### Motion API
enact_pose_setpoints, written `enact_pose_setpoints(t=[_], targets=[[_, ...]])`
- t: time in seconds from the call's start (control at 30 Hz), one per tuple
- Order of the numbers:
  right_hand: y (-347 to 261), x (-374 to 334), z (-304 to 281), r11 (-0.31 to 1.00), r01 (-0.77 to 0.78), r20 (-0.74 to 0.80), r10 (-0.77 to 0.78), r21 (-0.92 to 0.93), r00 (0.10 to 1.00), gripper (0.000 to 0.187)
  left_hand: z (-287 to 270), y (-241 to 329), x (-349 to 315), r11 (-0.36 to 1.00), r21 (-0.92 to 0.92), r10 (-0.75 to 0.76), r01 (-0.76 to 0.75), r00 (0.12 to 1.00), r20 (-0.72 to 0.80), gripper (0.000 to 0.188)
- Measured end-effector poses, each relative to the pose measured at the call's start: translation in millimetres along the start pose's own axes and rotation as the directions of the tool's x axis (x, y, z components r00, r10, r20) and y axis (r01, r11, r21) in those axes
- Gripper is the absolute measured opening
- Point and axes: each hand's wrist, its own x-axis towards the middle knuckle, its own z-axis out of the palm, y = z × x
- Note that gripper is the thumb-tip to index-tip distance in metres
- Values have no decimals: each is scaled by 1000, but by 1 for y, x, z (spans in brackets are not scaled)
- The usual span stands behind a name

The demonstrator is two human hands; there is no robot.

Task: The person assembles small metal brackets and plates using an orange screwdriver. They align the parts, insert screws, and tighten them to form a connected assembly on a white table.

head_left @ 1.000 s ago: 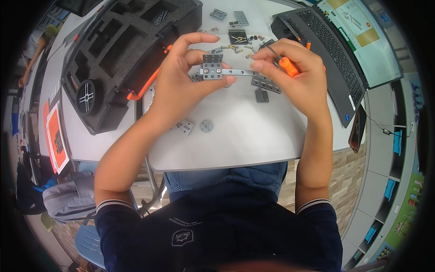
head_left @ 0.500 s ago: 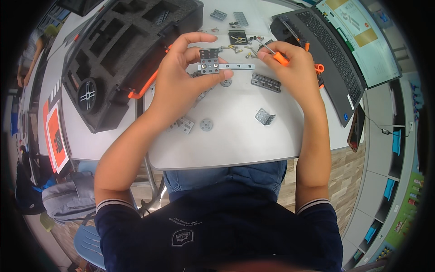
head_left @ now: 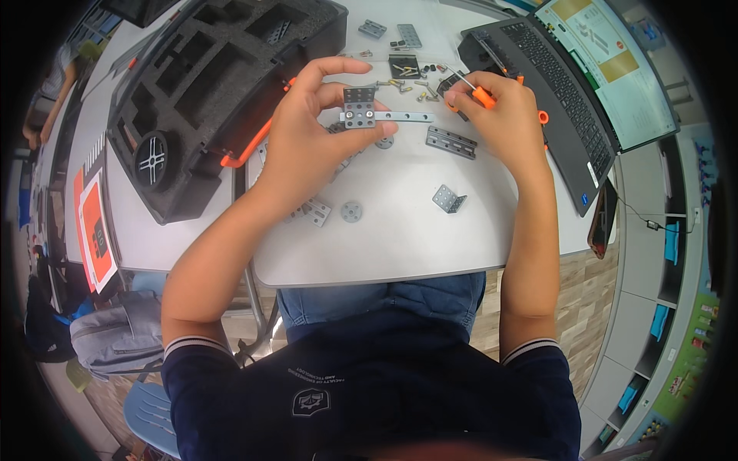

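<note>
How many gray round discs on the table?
2: one disc toward the table's near edge, and a second disc by the left hand's thumb tip, partly covered. More may be hidden behind that hand.

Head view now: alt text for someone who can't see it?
A person's left hand holds a grey bar with an angled bracket on it above a white table; the right hand holds an orange-handled screwdriver. Loose screws lie between an open case and a laptop.
</note>
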Motion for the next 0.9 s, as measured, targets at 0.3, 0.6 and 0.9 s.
enact_pose_setpoints(t=[0.3, 0.6, 0.9], targets=[[1, 0, 9, 991, 125, -31, -124, 51, 992, 23, -6, -1, 5, 996, -59, 59, -62, 997, -54, 64], [3, 0, 38, 926, 297, -3, -306, -231, 952, 15, -14, -1, 10, 995, -38, 85, -88, 993, -80, 61], [3, 0, 38, 877, 353, 56, -355, -325, 933, 7, -8, 4, 8, 1000, -23, 19, -21, 997, -74, 64]])
